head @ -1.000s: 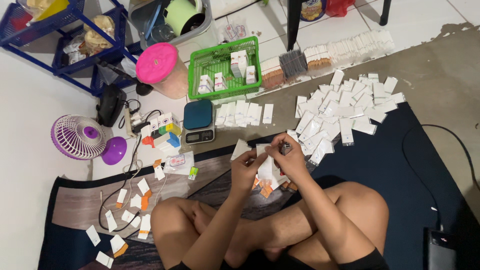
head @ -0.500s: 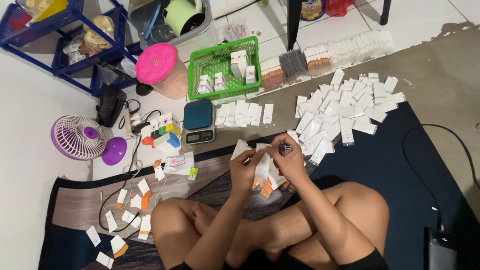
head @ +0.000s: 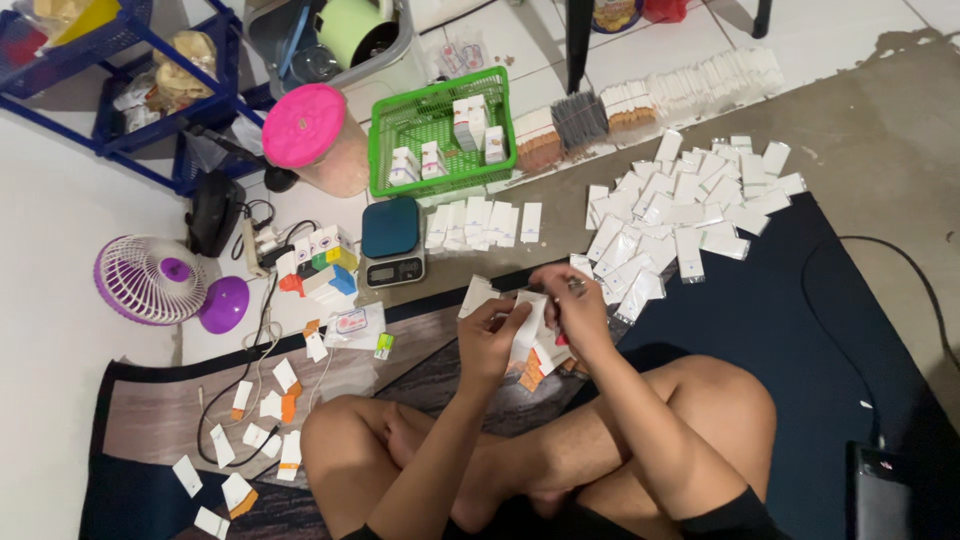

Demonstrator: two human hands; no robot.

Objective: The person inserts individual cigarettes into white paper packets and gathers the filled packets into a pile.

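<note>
I see both hands raised over the crossed legs at the centre of the frame. The left hand point(head: 492, 335) has its grip closed on a small white packet point(head: 527, 322), which stands roughly upright between the two hands, touching the left fingers along its left edge. The right hand point(head: 572, 300) sits just to the right of that packet and slightly higher; its fingertips are pinched together at the packet's upper right, on something too small for me to make out, so I cannot tell whether this grip holds the packet itself. Just below the hands, a few white and orange packets point(head: 535, 368) lie on the dark mat point(head: 800, 330).

To the upper right of the hands, a spread of flat white sachets point(head: 690, 205) covers the floor. Above the hands, a short row of white packets point(head: 480, 224) lies beside a small digital scale point(head: 391, 240), and a green basket point(head: 440, 135) with small boxes stands above that. A purple fan point(head: 160, 282) sits at the left of the frame, and loose white and orange slips point(head: 262, 410) lie in the lower left.
</note>
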